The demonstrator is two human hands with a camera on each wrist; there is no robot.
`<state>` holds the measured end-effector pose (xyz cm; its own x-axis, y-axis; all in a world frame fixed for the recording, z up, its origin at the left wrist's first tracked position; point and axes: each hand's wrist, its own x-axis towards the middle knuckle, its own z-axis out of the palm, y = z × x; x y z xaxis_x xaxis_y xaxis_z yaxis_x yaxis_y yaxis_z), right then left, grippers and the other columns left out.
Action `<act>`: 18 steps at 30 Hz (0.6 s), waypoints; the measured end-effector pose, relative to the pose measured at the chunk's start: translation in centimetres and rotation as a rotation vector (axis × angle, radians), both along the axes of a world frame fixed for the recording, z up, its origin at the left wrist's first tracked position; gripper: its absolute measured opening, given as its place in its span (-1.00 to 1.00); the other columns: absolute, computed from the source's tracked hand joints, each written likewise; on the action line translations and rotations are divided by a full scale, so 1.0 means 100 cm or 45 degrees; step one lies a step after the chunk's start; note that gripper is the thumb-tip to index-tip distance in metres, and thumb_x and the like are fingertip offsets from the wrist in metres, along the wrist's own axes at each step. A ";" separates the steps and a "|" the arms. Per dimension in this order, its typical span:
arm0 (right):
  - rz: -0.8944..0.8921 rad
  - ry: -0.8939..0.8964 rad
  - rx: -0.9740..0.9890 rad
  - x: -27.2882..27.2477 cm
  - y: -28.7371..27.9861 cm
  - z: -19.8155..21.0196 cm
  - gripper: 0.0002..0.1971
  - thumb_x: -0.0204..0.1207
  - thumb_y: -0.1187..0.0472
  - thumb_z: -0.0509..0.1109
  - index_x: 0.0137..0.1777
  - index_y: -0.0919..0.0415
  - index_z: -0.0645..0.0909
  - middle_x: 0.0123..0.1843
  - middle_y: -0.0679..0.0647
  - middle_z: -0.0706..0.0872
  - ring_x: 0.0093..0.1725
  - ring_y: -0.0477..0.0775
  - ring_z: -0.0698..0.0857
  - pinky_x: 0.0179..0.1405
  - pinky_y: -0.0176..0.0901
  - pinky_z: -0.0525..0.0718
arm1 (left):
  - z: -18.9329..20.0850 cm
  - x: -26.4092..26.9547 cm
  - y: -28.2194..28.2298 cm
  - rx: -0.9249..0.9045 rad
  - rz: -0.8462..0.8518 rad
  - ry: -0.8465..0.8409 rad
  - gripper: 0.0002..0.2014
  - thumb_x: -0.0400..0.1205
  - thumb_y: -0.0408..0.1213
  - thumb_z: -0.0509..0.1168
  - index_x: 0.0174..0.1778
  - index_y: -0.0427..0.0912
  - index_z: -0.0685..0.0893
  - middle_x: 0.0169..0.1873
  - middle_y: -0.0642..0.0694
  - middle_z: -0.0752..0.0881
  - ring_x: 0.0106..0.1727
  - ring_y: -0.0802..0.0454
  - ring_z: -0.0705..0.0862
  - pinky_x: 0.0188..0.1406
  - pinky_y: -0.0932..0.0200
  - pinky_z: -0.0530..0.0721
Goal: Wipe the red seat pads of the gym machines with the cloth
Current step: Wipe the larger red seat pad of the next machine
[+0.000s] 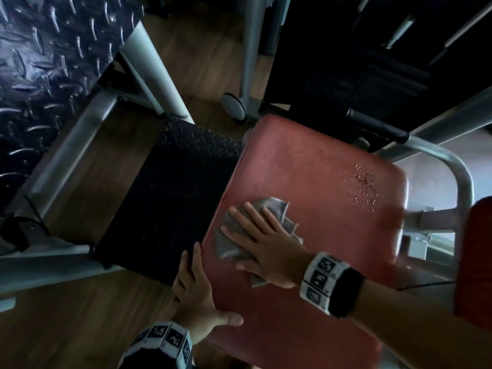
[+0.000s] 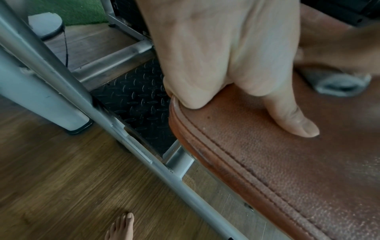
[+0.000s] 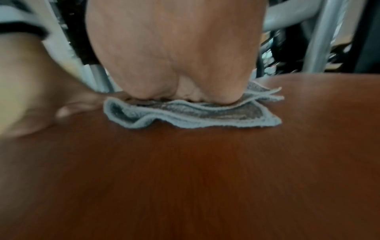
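Note:
A red seat pad (image 1: 314, 182) fills the middle of the head view, with water droplets (image 1: 363, 186) near its far right corner. My right hand (image 1: 262, 242) lies flat with spread fingers on a crumpled grey cloth (image 1: 229, 243) and presses it onto the pad's left part. The right wrist view shows the cloth (image 3: 191, 116) squashed under my palm on the pad (image 3: 205, 178). My left hand (image 1: 195, 296) grips the pad's near left edge, thumb (image 2: 292, 120) on top of the pad (image 2: 287, 170), fingers curled under the rim.
A black tread plate (image 1: 170, 193) lies left of the pad, low between grey steel frame tubes (image 1: 72, 153). A curved grey handle bar (image 1: 436, 158) with a black grip runs behind the pad. A second red pad (image 1: 476, 262) stands at the right edge. The floor (image 2: 61, 178) is wood.

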<state>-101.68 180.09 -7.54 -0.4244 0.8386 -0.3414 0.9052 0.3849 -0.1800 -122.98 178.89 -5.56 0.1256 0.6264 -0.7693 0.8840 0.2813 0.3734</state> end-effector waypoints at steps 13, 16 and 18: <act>-0.548 -0.082 0.150 0.115 0.134 0.001 -0.31 0.62 -0.40 -0.10 0.70 -0.14 0.11 0.73 0.21 0.08 0.66 0.47 0.12 0.52 0.46 0.30 | -0.004 -0.003 0.001 -0.033 -0.019 -0.055 0.68 -0.02 0.13 0.75 0.37 0.40 -0.74 0.59 0.12 -0.52 0.71 -0.20 -0.25 0.62 -0.33 0.02; -0.877 -0.022 -0.049 0.121 0.150 0.004 -0.27 0.62 -0.35 0.02 0.70 -0.21 -0.17 0.75 0.07 -0.23 0.71 0.34 -0.20 0.66 0.29 -0.05 | -0.004 -0.004 0.001 -0.025 -0.045 -0.052 0.68 -0.01 0.15 0.74 0.39 0.38 -0.75 0.60 0.10 -0.52 0.71 -0.21 -0.24 0.62 -0.34 0.02; -0.845 -0.018 -0.007 0.107 0.142 0.008 -0.22 0.61 -0.31 0.11 0.72 -0.11 -0.13 0.75 0.13 -0.23 0.69 0.41 -0.19 0.62 0.35 -0.04 | -0.003 -0.003 0.001 -0.018 -0.071 -0.013 0.68 -0.01 0.19 0.72 0.41 0.33 -0.74 0.61 0.04 -0.51 0.71 -0.23 -0.20 0.60 -0.34 0.08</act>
<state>-90.98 194.27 -6.75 0.1861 0.9189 -0.3479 0.9522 -0.2559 -0.1666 -123.30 179.03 -5.90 0.1680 0.6071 -0.7766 0.8945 0.2372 0.3790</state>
